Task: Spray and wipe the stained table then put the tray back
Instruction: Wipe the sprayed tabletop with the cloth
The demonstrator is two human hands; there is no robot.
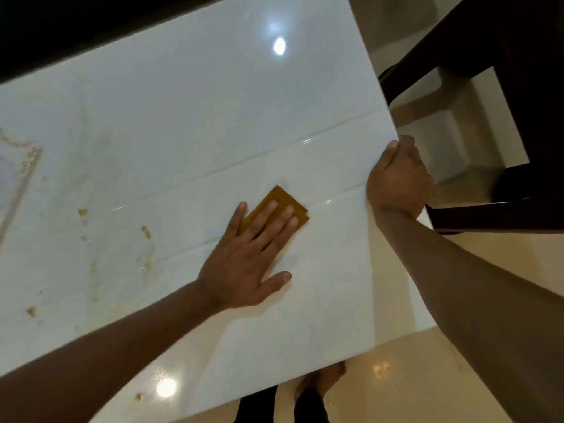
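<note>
One white table (189,123) carries several brown stains (146,232) on its left part. One orange cloth (283,203) lies near the right edge under the left hand (247,257), fingers flat and spread. The right hand (396,178) curls its fingers over the table's right edge beside one dark chair (518,117)

Glossy white table (189,123) under me, flecked with yellow-brown stains (146,232) (thickest toward the left). Mustard-orange cloth (283,198). Dark brown chair (518,87). Floor (396,377) shiny cream-beige.
</note>
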